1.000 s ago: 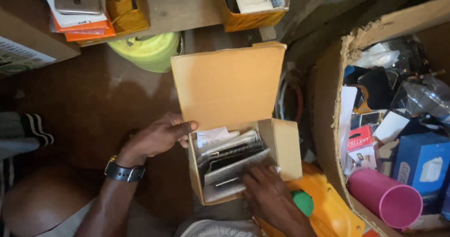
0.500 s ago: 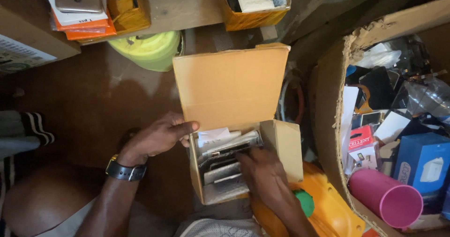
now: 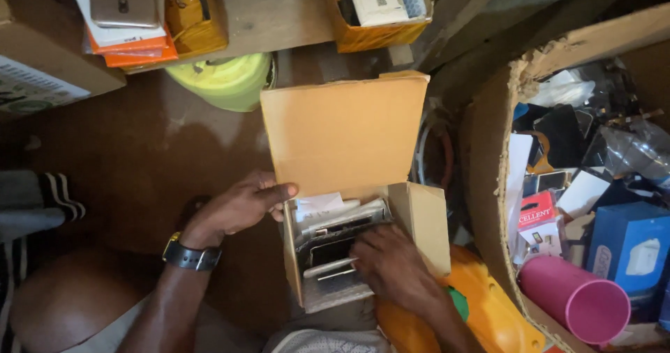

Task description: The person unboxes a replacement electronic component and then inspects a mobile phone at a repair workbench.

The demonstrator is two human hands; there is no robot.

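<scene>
Down on a dark brown floor (image 3: 139, 158) crowded with clutter, a small cardboard box (image 3: 349, 137) stands open, its lid flap raised toward the wooden shelf (image 3: 272, 14) above it. Left hand (image 3: 241, 206), a dark watch (image 3: 192, 255) on its wrist, steadies the box at its left wall, its grip pinching the edge with the thumb over the rim. Right hand (image 3: 394, 266) reaches inside, fingers curled down onto the flat metallic panels (image 3: 335, 245) stacked upright within; whether that grip pinches one of them or merely presses on them cannot be told. White paper slips (image 3: 317, 203) stand at the back of the stack.

On the shelf lie orange packets with a phone (image 3: 125, 1) on top, and an orange carton (image 3: 377, 11) of small boxes. A yellow-green roll (image 3: 223, 81) sits just below the shelf edge. To the right, a large torn cardboard carton (image 3: 499, 185) holds mixed packaging, a blue box (image 3: 628, 245) and a pink cup (image 3: 572, 301) lying on its side. An orange plastic item (image 3: 488, 311) lies under the right forearm.
</scene>
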